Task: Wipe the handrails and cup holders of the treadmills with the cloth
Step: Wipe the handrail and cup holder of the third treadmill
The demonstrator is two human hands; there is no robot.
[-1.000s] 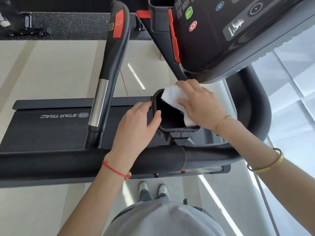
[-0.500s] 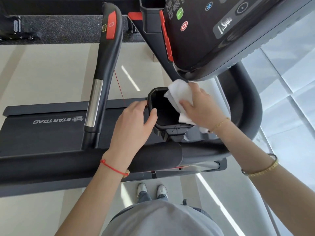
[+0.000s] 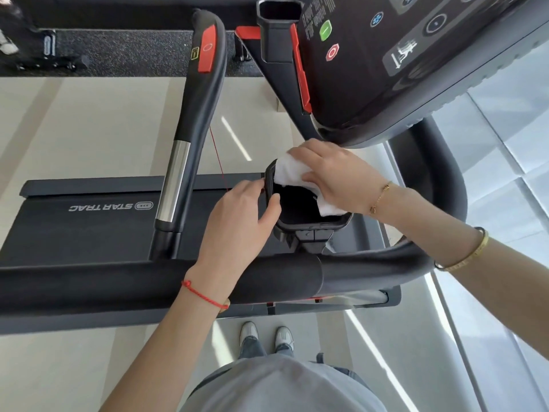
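A black cup holder (image 3: 300, 226) sits in the middle of the view, fixed just above the thick black front handrail (image 3: 273, 278). My left hand (image 3: 240, 221) grips the holder's left wall, thumb hooked over the rim. My right hand (image 3: 338, 173) holds a white cloth (image 3: 289, 171) and presses it onto the holder's far rim and right side; part of the cloth hangs down into the holder. A second cup holder (image 3: 277, 28) stands at the top, beside the console.
A side handrail (image 3: 193, 126) with a steel sleeve and red pad runs up the left. The console (image 3: 386, 55) overhangs the top right. The belt deck (image 3: 89, 221) lies below the handrail. My shoes (image 3: 266, 337) stand on pale floor; glass panels at right.
My right hand has slid the cloth along the holder's far rim toward the left corner. My left hand keeps its grip on the holder's left wall.
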